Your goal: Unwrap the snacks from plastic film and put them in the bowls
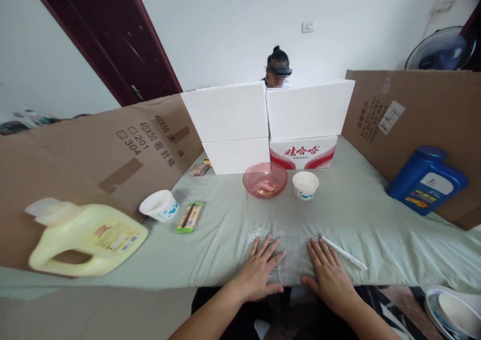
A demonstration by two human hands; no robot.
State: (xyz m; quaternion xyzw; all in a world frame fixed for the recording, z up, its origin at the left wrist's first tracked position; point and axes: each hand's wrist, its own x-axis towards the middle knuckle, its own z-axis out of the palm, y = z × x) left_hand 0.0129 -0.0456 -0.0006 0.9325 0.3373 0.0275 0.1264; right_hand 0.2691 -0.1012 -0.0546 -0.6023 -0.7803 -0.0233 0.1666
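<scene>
Both hands lie flat near the front edge of the cloth-covered table. My left hand has its fingers spread over the left side of a clear plastic sheet or bag. At the right side of that plastic rests my right hand, fingers stretched out and holding nothing. A white pen lies slantwise just beside its fingertips. Beyond the hands stand a translucent pink bowl, with small wrapped items inside, and a white paper cup with a blue print.
On the left are a yellow jug, a second paper cup and a green-ended packet. A blue bottle leans at right. Cardboard panels flank the table; white boxes stand behind, a person beyond.
</scene>
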